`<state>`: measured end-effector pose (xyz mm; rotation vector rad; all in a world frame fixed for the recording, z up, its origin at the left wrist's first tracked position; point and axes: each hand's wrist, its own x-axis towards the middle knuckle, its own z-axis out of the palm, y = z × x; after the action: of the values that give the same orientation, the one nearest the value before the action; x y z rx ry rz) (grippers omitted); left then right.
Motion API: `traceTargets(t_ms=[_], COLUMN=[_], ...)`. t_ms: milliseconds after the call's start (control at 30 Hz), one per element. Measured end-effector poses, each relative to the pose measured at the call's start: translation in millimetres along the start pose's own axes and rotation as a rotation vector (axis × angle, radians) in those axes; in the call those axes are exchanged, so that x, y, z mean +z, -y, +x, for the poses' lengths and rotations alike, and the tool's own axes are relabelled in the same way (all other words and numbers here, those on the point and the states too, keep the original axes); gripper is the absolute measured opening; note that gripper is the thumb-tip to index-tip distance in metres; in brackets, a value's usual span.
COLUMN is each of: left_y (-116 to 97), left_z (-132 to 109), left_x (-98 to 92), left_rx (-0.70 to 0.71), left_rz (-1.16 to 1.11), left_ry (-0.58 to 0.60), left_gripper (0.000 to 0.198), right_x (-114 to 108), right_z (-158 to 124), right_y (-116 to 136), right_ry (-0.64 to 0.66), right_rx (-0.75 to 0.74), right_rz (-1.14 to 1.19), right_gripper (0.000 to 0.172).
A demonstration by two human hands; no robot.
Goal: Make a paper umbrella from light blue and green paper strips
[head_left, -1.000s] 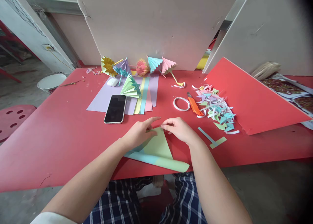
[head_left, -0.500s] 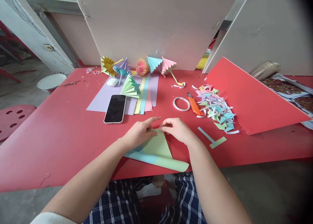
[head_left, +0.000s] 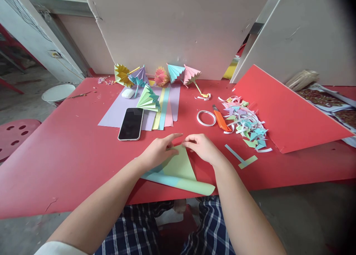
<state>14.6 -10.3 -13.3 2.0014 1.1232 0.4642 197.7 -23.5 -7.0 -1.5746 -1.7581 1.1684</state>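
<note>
The blue-and-green paper (head_left: pixel 180 162) lies on the smooth red tabletop (head_left: pixel 83 147), close to the near edge; its flat part narrows to a corner at 12 o'clock, and its 6 o'clock side curls into a loose tube, blue running into pale green. The left hand (head_left: pixel 157 149) sits over its 10 o'clock side, thumb laid on the paper, index finger stretched wide of it. The right hand (head_left: pixel 201 145) comes in from 1 o'clock, thumb and index fingertips narrowed together at the top corner; whether they grip it is too small to tell.

Around the paper, the glossy black phone (head_left: pixel 131 125) lies at 10 o'clock, touching the flat lilac sheet (head_left: pixel 115 112). A sharply pleated green paper umbrella (head_left: pixel 147 99) is at 11, with more fan-folded umbrellas (head_left: pixel 191 74) ranged from 11 to 12. The thin white ring (head_left: pixel 206 125) rests at 1, the orange plastic cutter (head_left: pixel 221 121) just beside it. Curly, tangled paper scraps (head_left: pixel 247 121) heap up at 2, against a stiff red board (head_left: pixel 286 117). Two narrow strips, blue (head_left: pixel 235 154) and green (head_left: pixel 248 162), overlap at 3.
</note>
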Motion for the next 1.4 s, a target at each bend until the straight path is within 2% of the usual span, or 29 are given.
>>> traceTargets(t_ms=[300,967,1400], left_y=[0.4,1.5,2.3], left_z=[0.1,0.9,1.3], left_x=[-0.4,0.3,0.4], left_rx=[0.006,0.008,0.006], left_rz=[0.003,0.004,0.019], left_ry=[0.011,0.009,0.012], left_gripper=[0.049,0.048,0.047], right_x=[-0.7,3.0,1.4], right_z=[-1.1,-0.1,1.6], right_y=[0.5,2.7,-3.5], right_ry=[0.012,0.003,-0.012], right_rx=[-0.004,0.001,-0.003], right_rz=[0.021,0.023,0.024], right_gripper=[0.022,0.008,0.020])
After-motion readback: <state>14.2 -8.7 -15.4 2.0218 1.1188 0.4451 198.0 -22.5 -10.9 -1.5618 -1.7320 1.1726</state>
